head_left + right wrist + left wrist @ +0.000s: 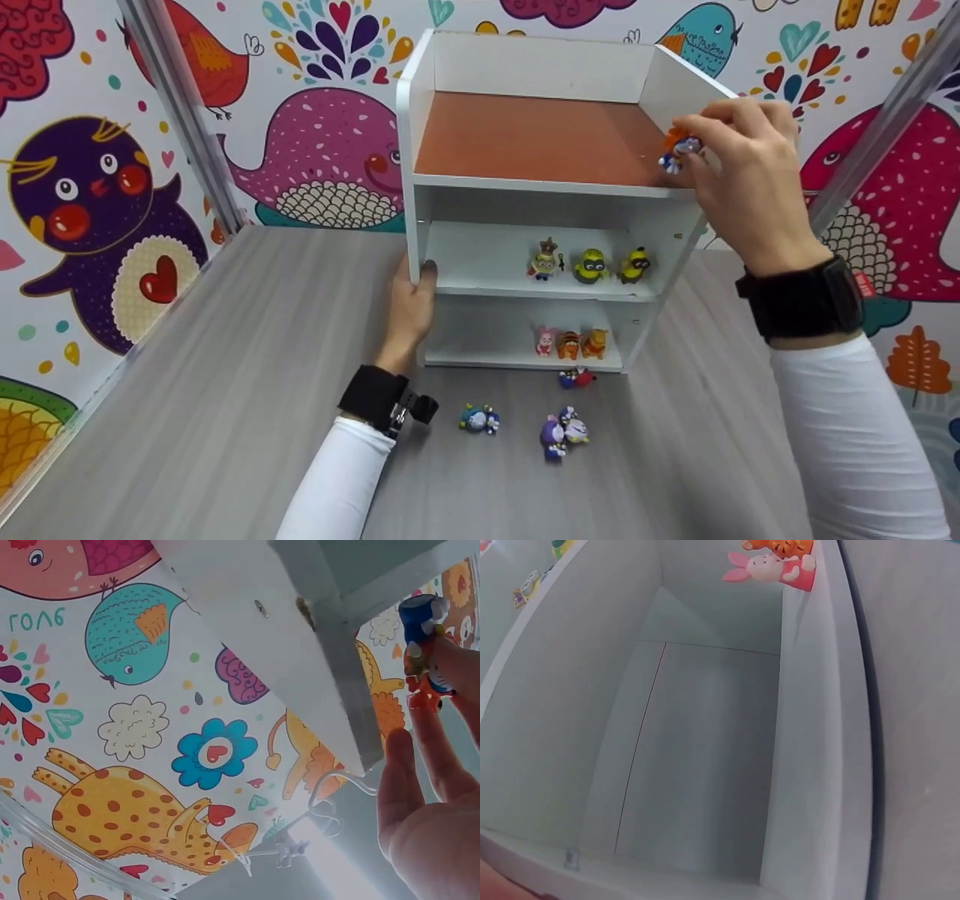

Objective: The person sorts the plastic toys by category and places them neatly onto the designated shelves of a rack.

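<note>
A small white shelf unit (540, 185) with a brown top surface stands in the middle of the head view. My right hand (750, 176) pinches a small orange, blue and white toy figurine (679, 152) between thumb and fingers, over the right end of the top surface. In the right wrist view the same figurine (422, 637) shows at the fingertips. At the unit's left side, my left hand (409, 315) grips the side panel, thumb at its front edge. Only a sliver of that hand (502, 885) enters the left wrist view.
Three yellowish figurines (591, 266) stand on the middle shelf. Below, a pink one (546, 341) and two orange ones (582, 344) share the bottom shelf. On the grey table lie a red-blue figurine (576, 378), a teal-blue one (478, 419) and purple-white ones (553, 435).
</note>
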`<act>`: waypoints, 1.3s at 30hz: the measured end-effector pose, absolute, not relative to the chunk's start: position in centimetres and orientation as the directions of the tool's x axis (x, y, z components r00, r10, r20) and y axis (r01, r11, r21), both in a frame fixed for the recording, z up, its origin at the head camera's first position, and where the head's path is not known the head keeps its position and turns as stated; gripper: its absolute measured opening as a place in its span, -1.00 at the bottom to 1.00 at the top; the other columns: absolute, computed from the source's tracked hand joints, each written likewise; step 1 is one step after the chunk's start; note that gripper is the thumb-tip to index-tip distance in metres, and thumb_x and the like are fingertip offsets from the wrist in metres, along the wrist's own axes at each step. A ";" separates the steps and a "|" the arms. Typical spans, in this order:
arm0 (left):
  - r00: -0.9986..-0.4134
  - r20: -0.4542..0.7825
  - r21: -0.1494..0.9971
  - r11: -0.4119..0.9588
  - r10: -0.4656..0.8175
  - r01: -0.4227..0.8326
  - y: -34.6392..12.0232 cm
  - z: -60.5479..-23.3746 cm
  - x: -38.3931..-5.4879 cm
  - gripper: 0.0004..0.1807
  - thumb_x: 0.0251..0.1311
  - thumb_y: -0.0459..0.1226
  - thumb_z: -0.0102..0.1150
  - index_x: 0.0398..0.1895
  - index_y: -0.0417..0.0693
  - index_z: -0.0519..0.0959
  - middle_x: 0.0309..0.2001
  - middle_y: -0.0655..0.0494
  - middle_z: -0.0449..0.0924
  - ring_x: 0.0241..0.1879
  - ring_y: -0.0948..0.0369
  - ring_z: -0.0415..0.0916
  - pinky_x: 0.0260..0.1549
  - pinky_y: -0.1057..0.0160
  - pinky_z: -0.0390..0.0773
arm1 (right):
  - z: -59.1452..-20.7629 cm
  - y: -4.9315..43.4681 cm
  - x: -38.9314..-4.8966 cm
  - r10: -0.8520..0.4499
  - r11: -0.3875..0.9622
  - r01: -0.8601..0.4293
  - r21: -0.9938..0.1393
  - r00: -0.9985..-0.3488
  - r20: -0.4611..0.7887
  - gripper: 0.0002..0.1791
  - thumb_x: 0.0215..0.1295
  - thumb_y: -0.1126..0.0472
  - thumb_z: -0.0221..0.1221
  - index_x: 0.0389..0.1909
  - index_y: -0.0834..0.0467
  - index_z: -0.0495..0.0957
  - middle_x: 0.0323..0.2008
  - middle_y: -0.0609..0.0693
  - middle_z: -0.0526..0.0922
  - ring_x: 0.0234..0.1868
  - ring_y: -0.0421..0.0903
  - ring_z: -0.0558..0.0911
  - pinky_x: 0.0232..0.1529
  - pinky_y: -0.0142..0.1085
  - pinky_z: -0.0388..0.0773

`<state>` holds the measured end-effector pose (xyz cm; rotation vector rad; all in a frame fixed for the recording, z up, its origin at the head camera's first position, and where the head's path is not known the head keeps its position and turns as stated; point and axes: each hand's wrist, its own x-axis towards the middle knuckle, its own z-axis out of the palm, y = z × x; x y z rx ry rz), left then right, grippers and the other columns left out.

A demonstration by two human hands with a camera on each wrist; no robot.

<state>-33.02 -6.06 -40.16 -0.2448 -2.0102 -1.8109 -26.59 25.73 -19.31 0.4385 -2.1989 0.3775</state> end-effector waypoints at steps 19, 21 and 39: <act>-0.900 0.412 0.907 0.162 -0.144 0.389 -5.9 -40.1 -33.0 -0.43 0.47 -0.27 -0.10 0.50 -0.25 0.22 0.47 -0.26 0.27 0.50 -0.10 0.17 0.49 -0.12 0.15 | -19.2 25.3 -27.5 -0.173 0.954 -0.298 -0.029 -0.627 0.759 -0.65 0.36 0.36 0.19 0.15 0.19 0.64 0.04 0.33 0.66 0.29 0.24 0.29 0.28 0.24 -0.15; -0.900 0.410 0.908 0.158 -0.147 0.388 -6.0 -40.1 -33.0 -0.42 0.47 -0.27 -0.09 0.51 -0.25 0.21 0.48 -0.25 0.26 0.51 -0.09 0.16 0.49 -0.11 0.14 | -19.2 25.3 -27.5 -0.180 0.955 -0.297 -0.022 -0.633 0.753 -0.64 0.38 0.36 0.17 0.16 0.18 0.63 0.05 0.33 0.65 0.29 0.24 0.28 0.27 0.25 -0.15; -0.898 0.412 0.909 0.136 -0.156 0.393 -6.0 -40.2 -33.1 -0.41 0.46 -0.27 -0.08 0.51 -0.26 0.21 0.46 -0.28 0.28 0.50 -0.10 0.17 0.48 -0.15 0.14 | -19.3 25.3 -27.4 -0.221 0.944 -0.329 0.009 -0.612 0.760 -0.52 0.33 0.50 0.06 0.22 0.14 0.59 0.40 0.24 0.41 0.36 0.35 0.24 0.22 0.27 -0.13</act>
